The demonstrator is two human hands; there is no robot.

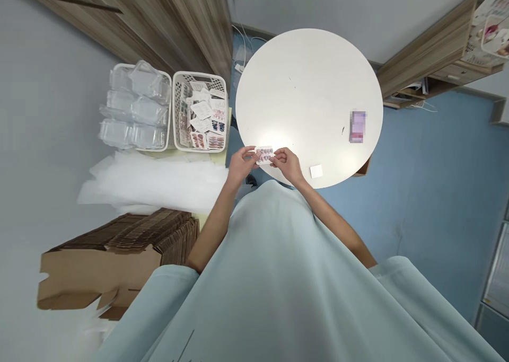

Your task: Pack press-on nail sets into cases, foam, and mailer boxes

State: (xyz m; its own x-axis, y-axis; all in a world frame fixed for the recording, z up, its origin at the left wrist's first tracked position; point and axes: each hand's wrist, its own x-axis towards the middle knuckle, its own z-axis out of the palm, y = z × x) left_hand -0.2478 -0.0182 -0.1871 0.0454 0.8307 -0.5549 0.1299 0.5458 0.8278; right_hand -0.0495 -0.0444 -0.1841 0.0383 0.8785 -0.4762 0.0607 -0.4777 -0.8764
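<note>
A small pack of glossy pieces [264, 155] is between the left hand [240, 165] and the right hand [290, 166], above the near-left edge of the round white surface [306, 86]; whether its underside touches the surface cannot be told from this overhead angle. The left grip is closed on one short end, thumb laid over the front, and the right grip pinches the opposite end. The pack looks light and thin, probably a fairly stiff card or plastic tray that could bend if squeezed from both ends. Its shiny parts suggest a smooth, slightly slippery face, and the little pieces may mark or come loose under a hard press, so the plain pale border seems the safer place to hold, with light pressure at the short sides. The fingertips behind the pack are hidden, the thumbs cover part of its ends, and it is too small to tell whether a clear cover lies over the pieces. Similar packs [202, 110] overlap in the white basket [199, 151], the lower ones out of sight. A purple object [358, 126] is blurred into blocks, and the white square [316, 171] shows no readable marking.
</note>
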